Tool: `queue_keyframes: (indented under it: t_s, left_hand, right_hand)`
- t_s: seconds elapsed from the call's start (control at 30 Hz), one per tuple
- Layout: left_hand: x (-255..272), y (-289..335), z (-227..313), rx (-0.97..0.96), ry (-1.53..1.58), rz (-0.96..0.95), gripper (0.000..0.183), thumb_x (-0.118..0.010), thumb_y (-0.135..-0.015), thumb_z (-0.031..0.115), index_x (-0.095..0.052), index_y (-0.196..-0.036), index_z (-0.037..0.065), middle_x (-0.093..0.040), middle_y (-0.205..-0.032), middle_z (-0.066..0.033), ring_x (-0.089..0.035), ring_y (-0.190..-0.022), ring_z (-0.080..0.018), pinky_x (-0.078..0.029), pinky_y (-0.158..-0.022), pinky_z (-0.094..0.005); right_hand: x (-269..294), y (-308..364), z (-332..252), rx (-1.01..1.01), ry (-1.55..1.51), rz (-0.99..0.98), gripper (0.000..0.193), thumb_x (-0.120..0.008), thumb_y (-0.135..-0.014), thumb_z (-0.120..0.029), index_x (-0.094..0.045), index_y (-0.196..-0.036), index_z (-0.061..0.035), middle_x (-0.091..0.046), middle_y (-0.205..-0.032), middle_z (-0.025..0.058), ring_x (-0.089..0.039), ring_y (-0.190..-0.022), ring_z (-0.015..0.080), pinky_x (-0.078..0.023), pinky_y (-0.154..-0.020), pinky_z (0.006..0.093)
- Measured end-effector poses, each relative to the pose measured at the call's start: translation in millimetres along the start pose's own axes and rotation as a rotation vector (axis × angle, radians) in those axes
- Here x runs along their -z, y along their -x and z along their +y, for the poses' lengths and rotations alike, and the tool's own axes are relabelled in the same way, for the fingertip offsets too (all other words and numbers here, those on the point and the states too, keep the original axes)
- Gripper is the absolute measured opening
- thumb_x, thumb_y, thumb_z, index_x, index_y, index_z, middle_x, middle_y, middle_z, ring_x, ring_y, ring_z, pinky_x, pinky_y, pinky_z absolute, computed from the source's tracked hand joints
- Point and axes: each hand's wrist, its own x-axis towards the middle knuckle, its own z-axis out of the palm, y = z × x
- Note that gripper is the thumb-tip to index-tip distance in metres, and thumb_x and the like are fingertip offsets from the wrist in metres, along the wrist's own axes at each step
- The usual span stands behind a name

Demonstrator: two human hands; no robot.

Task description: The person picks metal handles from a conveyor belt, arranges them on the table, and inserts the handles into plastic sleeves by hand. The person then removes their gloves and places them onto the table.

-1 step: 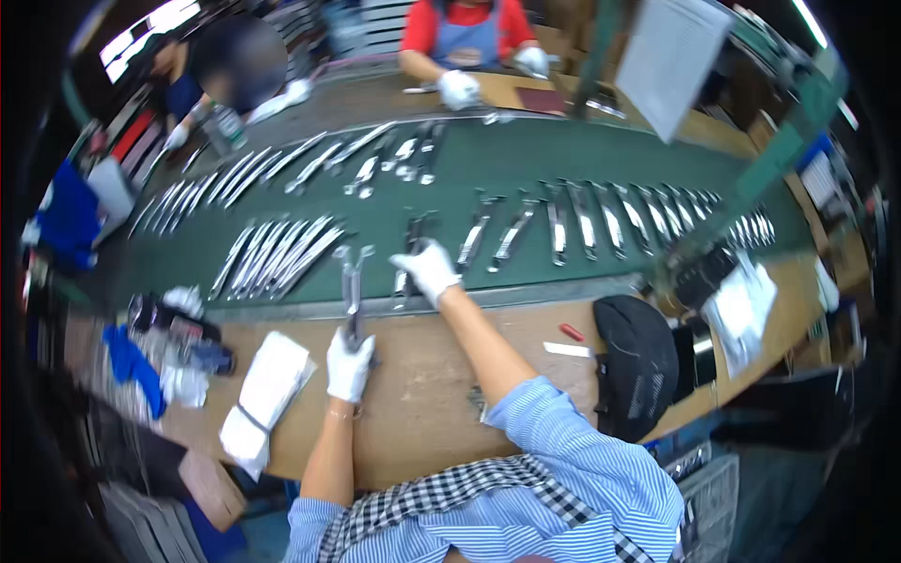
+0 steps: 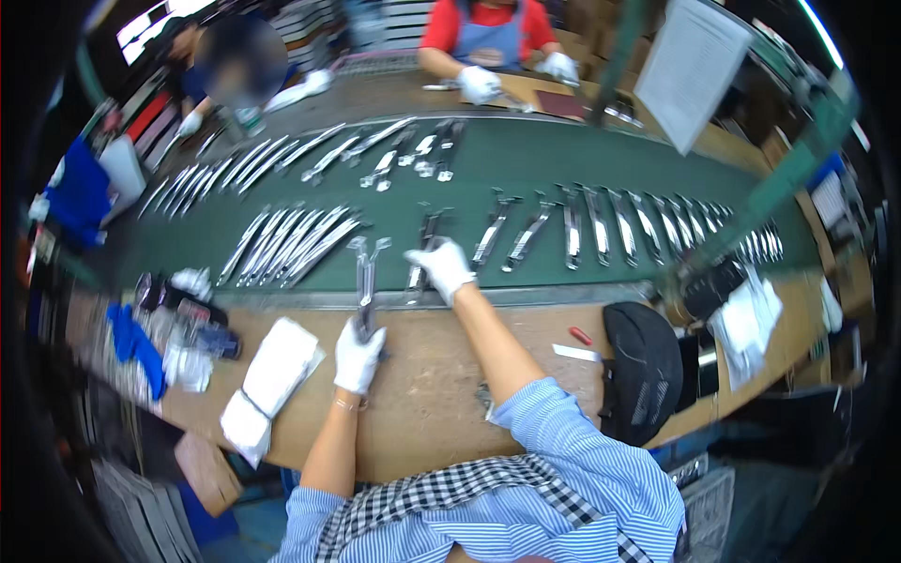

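Note:
My left hand (image 2: 358,358), in a white glove, is closed round the lower ends of a pair of shiny wrenches (image 2: 366,277). Their forked heads point away from me, over the near edge of the green belt. To its right, my gloved right hand (image 2: 445,268) reaches onto the belt and grips another small bunch of wrenches (image 2: 417,278) by the middle. My fingers partly cover this bunch, and blur hides how many it has. More wrenches lie on both sides: a slanted group (image 2: 293,246) to the left and a spaced row (image 2: 601,225) to the right.
The green belt (image 2: 526,155) crosses ahead, with more wrenches along its far side. On my wooden bench (image 2: 432,394) lie a banded white bundle (image 2: 272,385), a black bag (image 2: 643,371) and a red object (image 2: 580,335). A green post (image 2: 798,174) slants at right. Two people work across the belt.
The whole view has shifted slightly, so the scene sits a little further right and higher. Both hands keep their hold on the wrenches, with no clear movement of their own.

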Motion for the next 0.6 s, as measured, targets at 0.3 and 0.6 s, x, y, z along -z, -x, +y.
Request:
queue_keyframes:
  t_s: [0.3,0.6]
  left_hand:
    - [13,8,4,-0.111,0.107,0.063,0.027,-0.073,-0.083,0.010,-0.052,-0.098,0.001,-0.054,-0.083,-0.0012,-0.048,-0.074,-0.0063,-0.045,-0.061,-0.0228]
    - [16,21,15,-0.196,0.088,0.115,0.023,-0.069,-0.085,0.007,-0.050,-0.099,0.004,-0.054,-0.076,0.0012,-0.051,-0.062,-0.0057,-0.045,-0.054,-0.0222]
  right_hand:
    - [-8,44,-14,-0.274,0.211,-0.389,0.025,-0.068,-0.088,-0.029,-0.063,-0.084,-0.0044,-0.066,-0.071,0.0069,-0.063,-0.054,0.0151,-0.049,-0.045,0.0266]
    - [13,54,-51,-0.197,0.286,-0.530,0.023,-0.074,-0.080,-0.019,-0.066,-0.089,0.0000,-0.067,-0.081,0.0079,-0.066,-0.069,0.0147,-0.055,-0.063,0.0290]
